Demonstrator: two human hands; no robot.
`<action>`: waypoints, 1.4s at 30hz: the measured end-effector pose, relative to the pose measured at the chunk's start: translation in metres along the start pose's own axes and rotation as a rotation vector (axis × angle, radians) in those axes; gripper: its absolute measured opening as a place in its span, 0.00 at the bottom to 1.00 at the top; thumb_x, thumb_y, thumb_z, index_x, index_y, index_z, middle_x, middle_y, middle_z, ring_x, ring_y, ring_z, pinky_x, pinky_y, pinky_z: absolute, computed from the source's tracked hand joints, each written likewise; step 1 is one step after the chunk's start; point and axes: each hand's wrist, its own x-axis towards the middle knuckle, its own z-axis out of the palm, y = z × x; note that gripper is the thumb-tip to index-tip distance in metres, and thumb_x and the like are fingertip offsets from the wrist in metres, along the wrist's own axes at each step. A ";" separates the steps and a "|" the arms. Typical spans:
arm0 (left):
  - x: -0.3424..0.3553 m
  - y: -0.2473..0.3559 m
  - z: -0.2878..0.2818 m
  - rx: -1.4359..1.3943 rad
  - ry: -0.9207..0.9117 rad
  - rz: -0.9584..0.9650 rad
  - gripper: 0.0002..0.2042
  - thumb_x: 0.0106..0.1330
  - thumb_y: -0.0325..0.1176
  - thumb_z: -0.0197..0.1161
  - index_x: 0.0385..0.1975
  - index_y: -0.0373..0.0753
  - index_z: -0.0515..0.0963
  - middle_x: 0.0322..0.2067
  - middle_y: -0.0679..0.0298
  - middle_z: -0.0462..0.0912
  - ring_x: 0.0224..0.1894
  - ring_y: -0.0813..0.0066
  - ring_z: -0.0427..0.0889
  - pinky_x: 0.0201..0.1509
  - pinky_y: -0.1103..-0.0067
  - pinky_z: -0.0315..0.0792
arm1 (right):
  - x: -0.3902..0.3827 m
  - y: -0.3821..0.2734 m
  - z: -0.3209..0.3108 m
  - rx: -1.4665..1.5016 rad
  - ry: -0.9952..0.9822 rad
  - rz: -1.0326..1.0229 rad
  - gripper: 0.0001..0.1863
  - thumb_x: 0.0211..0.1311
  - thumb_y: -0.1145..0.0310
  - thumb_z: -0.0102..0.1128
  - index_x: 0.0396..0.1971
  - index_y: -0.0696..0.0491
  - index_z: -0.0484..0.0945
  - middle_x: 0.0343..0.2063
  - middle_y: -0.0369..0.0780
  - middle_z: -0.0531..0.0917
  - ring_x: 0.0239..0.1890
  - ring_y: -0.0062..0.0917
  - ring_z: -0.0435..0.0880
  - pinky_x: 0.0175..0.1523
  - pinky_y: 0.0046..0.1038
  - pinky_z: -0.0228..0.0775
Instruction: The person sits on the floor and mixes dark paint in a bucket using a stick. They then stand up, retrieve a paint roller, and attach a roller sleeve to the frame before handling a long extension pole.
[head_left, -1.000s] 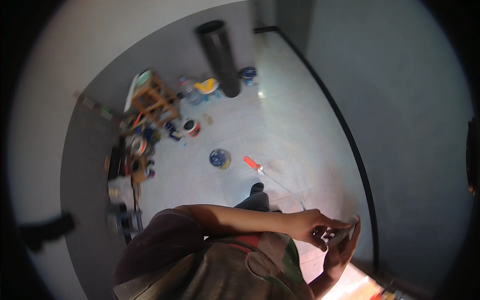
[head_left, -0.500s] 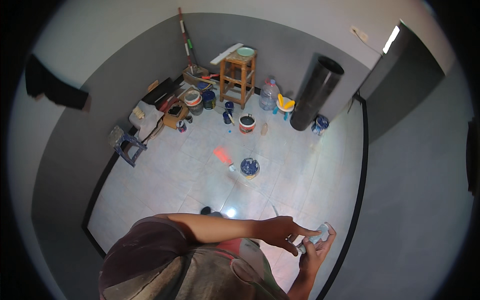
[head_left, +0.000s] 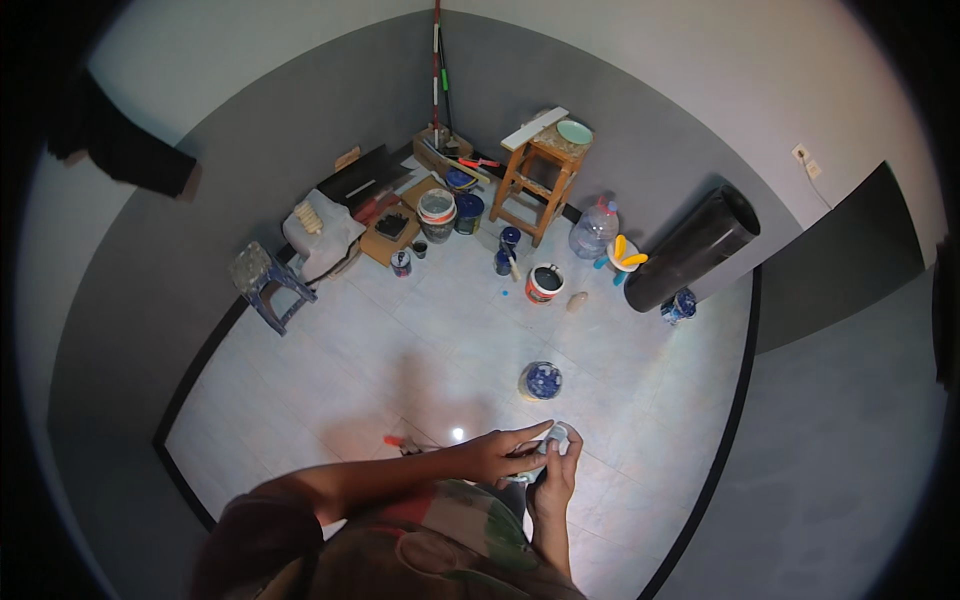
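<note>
Hands (head_left: 530,465) clasp small object (head_left: 556,437) — open floor (head_left: 330,380) ahead.

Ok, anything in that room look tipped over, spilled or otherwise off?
Only the big black cylinder, which leans tilted against the grey wall. No spill is visible on the tiled floor. Both hands, left and right, grip a small pale object.

The view has swung to face the room's corner, and both hands (head_left: 530,462) seemingly keep gripping the small pale object (head_left: 556,437).

cardboard box (head_left: 390,232): brown, far left by the wall
paint bucket (head_left: 544,283): white-red label, floor centre
</note>
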 end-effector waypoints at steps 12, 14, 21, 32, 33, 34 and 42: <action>0.054 0.004 -0.296 -0.435 0.306 0.031 0.24 0.81 0.34 0.58 0.73 0.40 0.64 0.38 0.62 0.84 0.39 0.75 0.84 0.45 0.75 0.79 | 0.318 0.032 0.201 -0.635 -0.655 -0.054 0.14 0.77 0.67 0.61 0.56 0.58 0.79 0.32 0.43 0.86 0.34 0.28 0.87 0.40 0.38 0.83; 0.052 0.027 -0.350 -0.483 0.524 -0.012 0.24 0.81 0.33 0.57 0.74 0.39 0.63 0.38 0.63 0.84 0.41 0.74 0.84 0.47 0.74 0.80 | 0.387 0.022 0.255 -0.966 -0.770 -0.104 0.22 0.73 0.57 0.66 0.58 0.56 0.82 0.41 0.48 0.87 0.46 0.40 0.88 0.54 0.44 0.78; 0.032 0.105 -0.511 -0.400 1.234 0.096 0.16 0.82 0.42 0.55 0.51 0.32 0.77 0.23 0.68 0.76 0.25 0.80 0.73 0.32 0.80 0.68 | 0.655 -0.015 0.454 -1.426 -1.015 -0.464 0.34 0.70 0.47 0.64 0.70 0.50 0.71 0.45 0.51 0.85 0.51 0.50 0.85 0.54 0.47 0.78; 0.096 0.082 -0.755 -0.525 1.329 -0.021 0.24 0.81 0.54 0.54 0.31 0.38 0.73 0.19 0.68 0.68 0.21 0.77 0.69 0.30 0.73 0.69 | 0.915 0.157 0.582 -1.628 -0.744 0.016 0.35 0.64 0.46 0.68 0.64 0.54 0.75 0.51 0.57 0.86 0.53 0.51 0.87 0.58 0.48 0.79; 0.098 0.089 -0.772 -0.515 1.347 -0.061 0.24 0.81 0.54 0.55 0.30 0.38 0.73 0.19 0.68 0.69 0.21 0.77 0.69 0.30 0.73 0.70 | 0.933 0.177 0.590 -1.667 -0.772 0.115 0.35 0.64 0.47 0.68 0.64 0.54 0.76 0.51 0.55 0.86 0.55 0.49 0.86 0.60 0.48 0.79; 0.100 0.087 -0.781 -0.523 1.380 -0.071 0.23 0.81 0.53 0.55 0.30 0.38 0.74 0.19 0.68 0.69 0.21 0.77 0.69 0.29 0.74 0.69 | 0.953 0.201 0.598 -1.699 -0.809 0.207 0.35 0.63 0.47 0.69 0.64 0.54 0.76 0.52 0.53 0.87 0.57 0.47 0.86 0.61 0.48 0.78; 0.154 0.064 -0.892 -0.666 1.479 -0.606 0.29 0.83 0.58 0.50 0.21 0.43 0.72 0.13 0.71 0.67 0.14 0.82 0.64 0.20 0.78 0.56 | 1.226 0.442 0.553 -1.664 -0.556 0.376 0.33 0.62 0.52 0.69 0.60 0.60 0.78 0.54 0.55 0.85 0.57 0.47 0.86 0.62 0.46 0.78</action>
